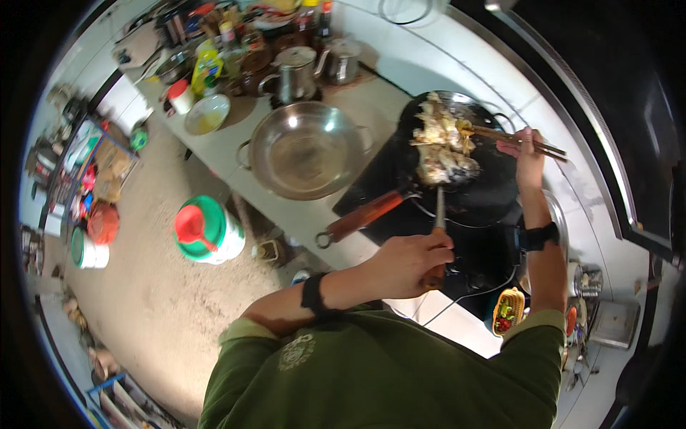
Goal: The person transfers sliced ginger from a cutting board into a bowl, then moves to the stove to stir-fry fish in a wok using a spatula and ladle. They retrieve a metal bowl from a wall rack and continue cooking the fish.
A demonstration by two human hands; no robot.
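Note:
My left hand point(423, 263) is closed around the wooden handle of a metal cooking spatula point(440, 206). The spatula's blade is hidden under a heap of pale, browned cooked food point(442, 139), too blurred to identify. This heap lies over the left part of a black wok point(490, 182). With my right hand point(525, 147) I grip a pair of wooden chopsticks point(541, 149), whose tips touch the heap's right side. The wok's reddish wooden handle point(367, 214) points down and left, beyond the counter edge.
Left of the wok, a wide two-handled steel pan point(308, 153) sits on the counter point(241, 166). Behind it stand a steel pot point(295, 72), bottles and a bowl point(207, 114). A yellow basket point(508, 311) is at right; a green-lidded bucket point(228, 241) stands on the floor.

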